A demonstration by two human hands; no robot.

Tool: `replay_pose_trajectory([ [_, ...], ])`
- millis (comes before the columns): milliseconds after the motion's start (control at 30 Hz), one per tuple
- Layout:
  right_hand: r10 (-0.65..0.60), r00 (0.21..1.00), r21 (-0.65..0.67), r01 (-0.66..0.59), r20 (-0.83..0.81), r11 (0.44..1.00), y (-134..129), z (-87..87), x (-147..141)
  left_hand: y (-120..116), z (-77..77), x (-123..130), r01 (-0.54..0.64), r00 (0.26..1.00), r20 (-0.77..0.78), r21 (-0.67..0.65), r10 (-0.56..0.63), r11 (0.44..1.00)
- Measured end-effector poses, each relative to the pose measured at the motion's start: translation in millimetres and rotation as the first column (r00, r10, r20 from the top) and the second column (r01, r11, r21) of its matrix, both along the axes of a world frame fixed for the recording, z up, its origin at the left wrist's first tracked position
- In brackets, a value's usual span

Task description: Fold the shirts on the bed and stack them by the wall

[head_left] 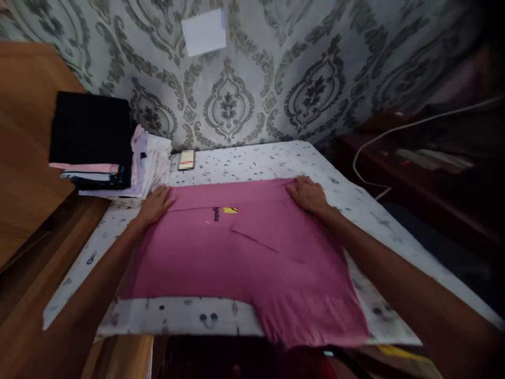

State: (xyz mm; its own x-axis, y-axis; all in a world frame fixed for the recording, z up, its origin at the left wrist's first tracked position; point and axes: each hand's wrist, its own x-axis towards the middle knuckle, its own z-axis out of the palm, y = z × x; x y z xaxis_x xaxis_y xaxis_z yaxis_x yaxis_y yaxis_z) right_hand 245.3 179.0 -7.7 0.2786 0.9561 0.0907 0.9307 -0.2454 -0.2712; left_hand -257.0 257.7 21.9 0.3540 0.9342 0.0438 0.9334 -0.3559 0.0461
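A pink garment [205, 252] with dark lettering and a small yellow patch lies spread on a white patterned cloth [252, 163]. Its far edge is folded over in a long strip, and its near right part hangs over the front edge in gathers. My left hand [157, 202] lies on the garment's far left corner, fingers stretched out and holding nothing. At the far right corner, my right hand [307, 193] rests flat on the fabric with its fingers extended.
Folded clothes [94, 137], black on top, are stacked at the back left beside a wooden panel [27, 126]. A small card-like item [187, 160] lies near the wall. A white cable [359, 152] hangs at the right, by dark red furniture [414, 184].
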Motion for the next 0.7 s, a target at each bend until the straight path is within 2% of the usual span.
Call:
replay_pose_trajectory([
  [100, 0.043, 0.993, 0.071, -0.035, -0.109, 0.997, -22.5, 9.4, 2.3, -25.8, -1.1, -2.1, 0.029, 0.999, 0.037, 0.091, -0.033, 0.995],
  [200, 0.087, 0.980, 0.173, -0.056, -0.181, 0.983, -73.5, 20.3, 0.9, -66.6, 2.7, 2.0, 0.121, 0.992, 0.026, 0.087, -0.124, 0.989],
  [300, 0.088, 0.960, 0.274, -0.012, -0.265, 0.962, -151.6, 29.7, -15.4, -112.3, 3.4, 2.2, 0.253, 0.967, 0.032, 0.046, -0.254, 0.966],
  [367, 0.025, 0.938, 0.368, 0.111, -0.345, 0.923, -210.8, 30.6, -34.8, -138.3, -1.8, -1.9, 0.337, 0.940, 0.037, 0.026, -0.338, 0.941],
  [433, -0.110, 0.898, 0.410, 0.301, -0.427, 0.861, -266.6, 24.9, -57.9, -157.1, -10.1, -10.0, 0.402, 0.915, 0.037, 0.024, -0.403, 0.915],
  [500, -0.229, 0.804, 0.354, 0.472, -0.549, 0.808, -310.9, 13.7, -81.7, -169.3, -17.2, -21.0, 0.445, 0.894, 0.049, 0.036, -0.446, 0.895],
  [567, -0.240, 0.656, 0.250, 0.561, -0.715, 0.789, -338.0, 0.0, -102.7, -177.3, -19.6, -32.4, 0.464, 0.881, 0.088, 0.036, -0.465, 0.885],
  [633, -0.187, 0.480, 0.135, 0.559, -0.857, 0.818, -348.3, -12.9, -117.4, -183.5, -16.9, -42.4, 0.452, 0.884, 0.132, 0.003, -0.449, 0.892],
  [700, -0.107, 0.313, 0.063, 0.488, -0.944, 0.871, -347.8, -22.6, -124.6, -188.8, -11.8, -50.8, 0.433, 0.895, 0.139, -0.048, -0.424, 0.900],
])
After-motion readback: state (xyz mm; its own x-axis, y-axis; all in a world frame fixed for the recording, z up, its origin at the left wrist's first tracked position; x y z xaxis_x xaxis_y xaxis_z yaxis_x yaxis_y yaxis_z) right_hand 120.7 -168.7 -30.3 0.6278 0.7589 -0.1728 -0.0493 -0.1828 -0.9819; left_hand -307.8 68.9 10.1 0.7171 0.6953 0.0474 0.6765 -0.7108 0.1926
